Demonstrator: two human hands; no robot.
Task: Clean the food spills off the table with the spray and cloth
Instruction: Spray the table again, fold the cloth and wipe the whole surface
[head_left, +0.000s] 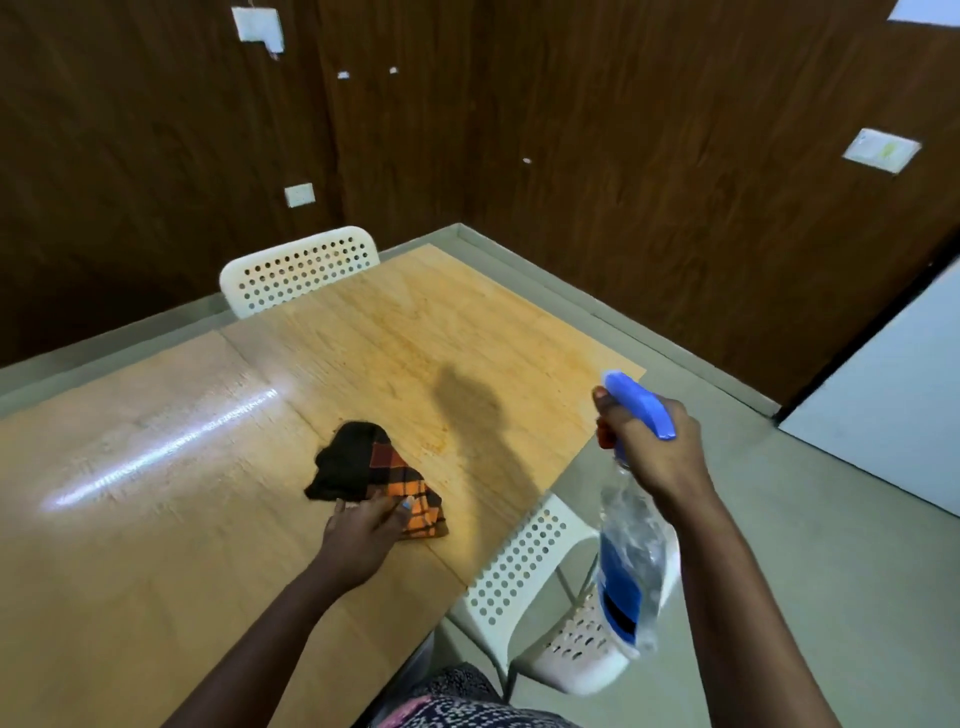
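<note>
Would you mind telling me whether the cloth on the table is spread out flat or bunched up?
Bunched up: the cloth lies in a crumpled heap on the table, with the left hand on its near edge.
</note>
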